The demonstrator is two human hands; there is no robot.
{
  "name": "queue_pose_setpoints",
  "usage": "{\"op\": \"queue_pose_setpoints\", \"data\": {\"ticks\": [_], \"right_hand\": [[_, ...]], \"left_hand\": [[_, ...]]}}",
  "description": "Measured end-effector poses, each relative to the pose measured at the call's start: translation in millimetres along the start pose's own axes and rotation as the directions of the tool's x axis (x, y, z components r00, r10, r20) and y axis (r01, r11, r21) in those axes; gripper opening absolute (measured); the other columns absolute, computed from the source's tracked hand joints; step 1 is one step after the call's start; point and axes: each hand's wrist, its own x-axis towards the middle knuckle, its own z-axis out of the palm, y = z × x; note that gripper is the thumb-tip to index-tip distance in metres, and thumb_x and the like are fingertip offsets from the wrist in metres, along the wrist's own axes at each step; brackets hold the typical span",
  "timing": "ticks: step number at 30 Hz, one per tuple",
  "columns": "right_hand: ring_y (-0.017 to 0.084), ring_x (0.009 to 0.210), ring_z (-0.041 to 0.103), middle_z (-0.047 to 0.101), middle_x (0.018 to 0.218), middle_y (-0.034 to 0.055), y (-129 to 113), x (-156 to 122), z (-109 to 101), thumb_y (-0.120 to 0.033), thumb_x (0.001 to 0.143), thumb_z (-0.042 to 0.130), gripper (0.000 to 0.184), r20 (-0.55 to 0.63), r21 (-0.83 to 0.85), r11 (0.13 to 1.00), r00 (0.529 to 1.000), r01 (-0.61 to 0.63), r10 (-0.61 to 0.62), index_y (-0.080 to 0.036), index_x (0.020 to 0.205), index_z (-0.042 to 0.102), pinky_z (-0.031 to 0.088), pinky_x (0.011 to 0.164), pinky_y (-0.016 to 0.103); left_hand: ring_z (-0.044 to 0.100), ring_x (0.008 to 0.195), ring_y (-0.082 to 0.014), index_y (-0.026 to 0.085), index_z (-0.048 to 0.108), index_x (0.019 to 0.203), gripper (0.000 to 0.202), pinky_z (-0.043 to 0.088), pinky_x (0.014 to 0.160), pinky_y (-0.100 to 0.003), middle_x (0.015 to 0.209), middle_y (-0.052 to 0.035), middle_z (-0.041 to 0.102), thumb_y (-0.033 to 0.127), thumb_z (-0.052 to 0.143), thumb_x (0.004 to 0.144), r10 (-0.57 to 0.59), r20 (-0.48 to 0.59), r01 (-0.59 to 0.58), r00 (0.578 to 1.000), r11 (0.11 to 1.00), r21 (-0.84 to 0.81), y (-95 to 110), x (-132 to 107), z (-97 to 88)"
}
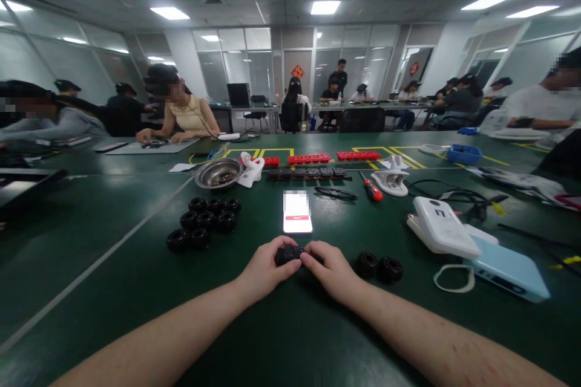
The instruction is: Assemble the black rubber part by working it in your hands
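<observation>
In the middle of the head view, my left hand (pixel 267 265) is closed around a dark, chunky part (pixel 288 254) that looks like one of the black tyres, though fingers cover much of it. The fingertips of my right hand (pixel 330 265) pinch the same part from its right side. Just to the right of that hand sit two black toy tyres (pixel 378 266). A group of several more black tyres (pixel 206 219) stands in rows to the left. Directly beyond both hands lies a phone (pixel 297 213) with a lit screen.
Farther back are a metal bowl (pixel 218 174) with small pieces, white stands (pixel 391 180), red plastic strips (pixel 308 159), a row of black parts (pixel 308 174), glasses (pixel 336 193) and a screwdriver (pixel 372 187). White devices (pixel 445 227) and a light-blue box (pixel 508 266) occupy the right. Other people sit around.
</observation>
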Motion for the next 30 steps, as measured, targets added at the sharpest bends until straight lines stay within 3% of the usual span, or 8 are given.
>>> {"op": "queue_pose_setpoints", "data": {"ticks": [3, 5, 8, 15, 18, 23, 27, 30], "right_hand": [[0.015, 0.068, 0.049, 0.054, 0.072, 0.0013, -3, -1, 3, -0.029, 0.08, 0.051, 0.013, -0.015, 0.008, 1.0, 1.0, 0.004, -0.004, -0.016, 0.08, 0.055, 0.038, 0.062, 0.026], [0.015, 0.071, 0.049, 0.055, 0.077, 0.002, -7, -2, 4, -0.026, 0.078, 0.054, 0.016, -0.025, 0.025, 1.0, 1.0, 0.017, -0.017, -0.017, 0.091, 0.054, 0.039, 0.065, 0.027], [0.015, 0.071, 0.049, 0.055, 0.078, 0.002, -11, -3, 3, -0.025, 0.078, 0.054, 0.02, -0.025, 0.048, 0.998, 0.999, 0.035, -0.034, -0.017, 0.096, 0.051, 0.039, 0.064, 0.027], [0.014, 0.067, 0.048, 0.055, 0.071, 0.0009, -9, -3, 1, -0.029, 0.084, 0.046, 0.017, -0.005, 0.005, 1.0, 1.0, -0.005, 0.005, -0.016, 0.077, 0.055, 0.038, 0.061, 0.025], [0.014, 0.069, 0.048, 0.056, 0.075, 0.0016, -10, -5, 0, -0.024, 0.08, 0.051, 0.01, -0.02, 0.015, 1.0, 1.0, -0.005, 0.005, -0.016, 0.084, 0.055, 0.038, 0.062, 0.026], [0.015, 0.07, 0.049, 0.056, 0.077, 0.0021, -12, -8, -4, -0.025, 0.081, 0.052, 0.014, -0.04, 0.028, 0.999, 0.999, 0.025, -0.024, -0.017, 0.091, 0.054, 0.038, 0.064, 0.027], [0.014, 0.068, 0.049, 0.056, 0.074, 0.0011, -10, -8, -5, -0.031, 0.084, 0.046, 0.017, -0.06, 0.023, 1.0, 0.998, 0.006, -0.004, -0.017, 0.089, 0.055, 0.038, 0.062, 0.026], [0.014, 0.065, 0.049, 0.055, 0.067, 0.0004, -7, -6, -3, -0.033, 0.084, 0.045, 0.022, -0.032, -0.015, 0.999, 0.999, -0.035, 0.034, -0.016, 0.075, 0.056, 0.037, 0.059, 0.025]], "left_hand": [[0.052, 0.052, -0.0102, 0.015, 0.052, 0.096, 0.034, 0.044, 0.048, -0.023, 0.074, -0.0012, 0.055, 0.041, 0.054, 0.074, -0.021, 0.028, 0.024, 0.999, 0.993, -0.119, -6, 3, -0.2], [0.05, 0.048, -0.0098, 0.012, 0.052, 0.092, 0.036, 0.042, 0.045, -0.022, 0.063, 0.0009, 0.053, 0.043, 0.051, 0.075, -0.059, 0.032, 0.065, 0.998, 0.973, -0.223, -10, 6, 0.1], [0.049, 0.049, -0.0095, 0.012, 0.051, 0.086, 0.033, 0.041, 0.044, -0.021, 0.062, 0.0018, 0.05, 0.043, 0.051, 0.075, -0.083, 0.012, 0.083, 0.996, 0.954, -0.288, -11, 7, 0.8], [0.05, 0.05, -0.0082, 0.014, 0.048, 0.1, 0.035, 0.041, 0.047, -0.022, 0.071, 0.0016, 0.051, 0.041, 0.051, 0.077, -0.042, -0.002, 0.04, 0.999, 0.976, -0.213, -9, 5, 2.0], [0.05, 0.05, -0.0095, 0.013, 0.049, 0.099, 0.037, 0.042, 0.048, -0.023, 0.069, 0.0003, 0.053, 0.043, 0.051, 0.077, -0.055, 0.023, 0.059, 0.998, 0.972, -0.227, -14, 7, 3.2], [0.05, 0.051, -0.0106, 0.013, 0.05, 0.087, 0.03, 0.042, 0.048, -0.024, 0.065, 0.0011, 0.051, 0.042, 0.052, 0.076, -0.037, 0.043, 0.044, 0.998, 0.981, -0.188, -9, 7, 3.3], [0.055, 0.069, -0.0153, 0.017, 0.051, 0.094, 0.027, 0.044, 0.061, -0.027, 0.083, -0.0018, 0.056, 0.032, 0.059, 0.072, 0.015, 0.019, -0.015, 1.0, 1.0, 0.012, 5, 1, 1.4], [0.054, 0.084, -0.0187, 0.02, 0.053, 0.096, 0.03, 0.043, 0.073, -0.03, 0.091, -0.0027, 0.057, 0.028, 0.062, 0.069, 0.067, 0.012, -0.067, 0.998, 0.995, 0.077, 6, 0, 0.3]]}}
